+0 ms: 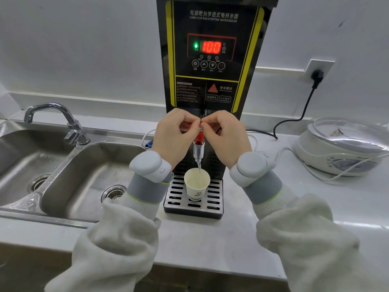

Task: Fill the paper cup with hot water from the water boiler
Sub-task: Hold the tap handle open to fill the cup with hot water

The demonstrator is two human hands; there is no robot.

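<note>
head cam: paper cup (pixel 197 183) upright on drip tray (pixel 216 208), right under the tap (pixel 199 146) of water boiler (pixel 212 60), thin stream going in. your left hand (pixel 175 135) & right hand (pixel 226 137) both pinched shut on tap top. cup's light, soft-walled, hot when full, so grip near the rim, gently.

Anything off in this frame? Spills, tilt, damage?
Nothing stands out. The cup stands upright on the drip tray under the tap, and the thin stream lands inside it. Both hands, left and right, pinch the tap's top. No spill shows on the counter.
</note>
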